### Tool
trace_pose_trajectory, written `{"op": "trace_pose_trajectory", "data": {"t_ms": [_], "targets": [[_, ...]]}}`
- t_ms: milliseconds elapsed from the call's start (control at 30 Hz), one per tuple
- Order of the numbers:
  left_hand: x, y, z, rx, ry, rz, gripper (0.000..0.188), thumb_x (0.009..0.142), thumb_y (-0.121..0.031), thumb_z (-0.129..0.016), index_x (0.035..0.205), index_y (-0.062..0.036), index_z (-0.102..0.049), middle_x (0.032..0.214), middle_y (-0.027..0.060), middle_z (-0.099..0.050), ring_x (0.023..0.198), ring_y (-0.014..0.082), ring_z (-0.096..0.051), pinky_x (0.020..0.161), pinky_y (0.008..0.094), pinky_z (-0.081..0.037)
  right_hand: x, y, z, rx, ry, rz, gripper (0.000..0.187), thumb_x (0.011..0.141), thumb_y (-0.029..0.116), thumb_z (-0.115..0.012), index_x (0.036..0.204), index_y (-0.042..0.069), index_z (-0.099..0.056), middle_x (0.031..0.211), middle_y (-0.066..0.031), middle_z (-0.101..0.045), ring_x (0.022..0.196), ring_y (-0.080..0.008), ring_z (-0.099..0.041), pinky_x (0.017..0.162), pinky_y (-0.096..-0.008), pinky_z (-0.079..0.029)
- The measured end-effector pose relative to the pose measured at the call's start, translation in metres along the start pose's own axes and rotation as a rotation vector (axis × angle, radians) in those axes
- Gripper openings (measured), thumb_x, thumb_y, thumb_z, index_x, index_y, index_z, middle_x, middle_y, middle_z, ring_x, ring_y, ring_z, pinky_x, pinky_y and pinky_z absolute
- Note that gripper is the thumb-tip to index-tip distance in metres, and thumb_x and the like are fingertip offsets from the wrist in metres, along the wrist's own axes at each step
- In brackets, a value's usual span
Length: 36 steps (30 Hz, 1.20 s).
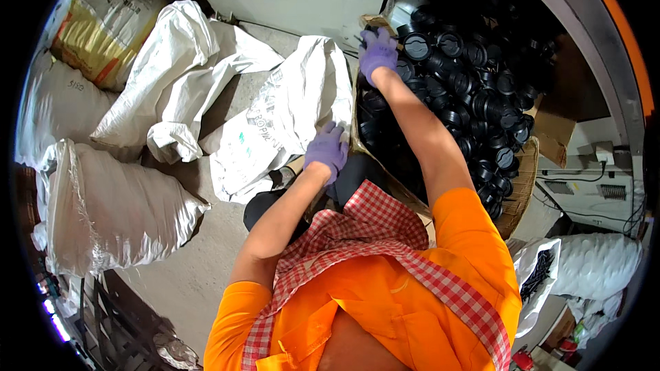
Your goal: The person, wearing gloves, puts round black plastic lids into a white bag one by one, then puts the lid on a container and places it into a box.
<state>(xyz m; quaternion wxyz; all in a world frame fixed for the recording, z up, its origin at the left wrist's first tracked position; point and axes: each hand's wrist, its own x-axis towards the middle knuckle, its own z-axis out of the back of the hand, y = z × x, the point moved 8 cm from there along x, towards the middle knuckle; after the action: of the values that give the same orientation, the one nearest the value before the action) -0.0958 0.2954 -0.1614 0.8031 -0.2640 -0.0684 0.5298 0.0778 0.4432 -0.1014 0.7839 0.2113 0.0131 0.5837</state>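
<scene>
Glossy black round caps (450, 45) fill carton (524, 189), 2 o'clock. White sack (285, 113), 11 o'clock: dark print, green mark (241, 138). Right grip (379, 53) at carton rim, left grip (328, 149) at sack; can't tell if pinching.

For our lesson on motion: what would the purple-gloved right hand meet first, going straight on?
The right hand would probably meet the brown cardboard flap just ahead; depth is unclear, so they may already touch.

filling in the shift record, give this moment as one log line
left hand: gloved, at right edge of white sack | right hand: gloved, at far left corner of cardboard box | contents: black plastic parts
</scene>
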Motion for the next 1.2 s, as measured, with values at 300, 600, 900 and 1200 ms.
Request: {"op": "trace_pose_trajectory", "data": {"t_ms": [300, 600, 900, 1200], "targets": [[0.040, 0.068, 0.010, 0.201, 0.201, 0.511, 0.074, 0.078, -0.022, -0.063, 0.141, -0.0321, -0.023, 0.149, 0.0169, -0.003, 0.127, 0.0470, -0.026, 0.096, 0.0522, -0.037, -0.006, 0.044, -0.024, -0.149, 0.048, 0.272, 0.031, 0.076, 0.021, -0.061, 0.106, 0.025, -0.061, 0.130, -0.0080, -0.039, 0.120, -0.0308, -0.034, 0.098, -0.0444, -0.032], [-0.016, 0.171, 0.117, -0.682, -0.326, 0.310, 0.067, 0.072, 0.011, -0.043, 0.136, -0.0070, -0.035, 0.127, 0.0137, -0.050, 0.120, 0.0255, -0.046, 0.095, 0.0317, -0.039, -0.060, 0.091, -0.065, -0.077, 0.637, 0.405, 0.025, 0.079, 0.014, -0.051, 0.099, 0.006, -0.063, 0.095, -0.0151, -0.064, 0.091, -0.0301, -0.062, 0.080, -0.0373, -0.048], [-0.073, 0.138, 0.203, -1.189, -0.777, -0.027, 0.056, 0.076, 0.009, -0.047, 0.131, 0.0026, -0.038, 0.124, 0.0135, -0.049, 0.108, 0.0219, -0.052, 0.091, 0.0306, -0.043, -0.162, 0.136, -0.165, -0.328, 0.944, 0.873, 0.023, 0.078, 0.014, -0.052, 0.093, 0.005, -0.067, 0.098, -0.0128, -0.066, 0.091, -0.0305, -0.063, 0.076, -0.0376, -0.051], [-0.067, 0.207, 0.095, -1.147, -0.655, 0.144, 0.068, 0.065, 0.011, -0.039, 0.133, 0.0025, -0.036, 0.125, 0.0110, -0.048, 0.114, 0.0206, -0.048, 0.098, 0.0299, -0.035, -0.167, 0.069, -0.207, -0.382, 0.957, 0.657, 0.024, 0.079, 0.017, -0.052, 0.093, 0.006, -0.067, 0.098, -0.0129, -0.066, 0.091, -0.0305, -0.063, 0.073, -0.0400, -0.050]]}}
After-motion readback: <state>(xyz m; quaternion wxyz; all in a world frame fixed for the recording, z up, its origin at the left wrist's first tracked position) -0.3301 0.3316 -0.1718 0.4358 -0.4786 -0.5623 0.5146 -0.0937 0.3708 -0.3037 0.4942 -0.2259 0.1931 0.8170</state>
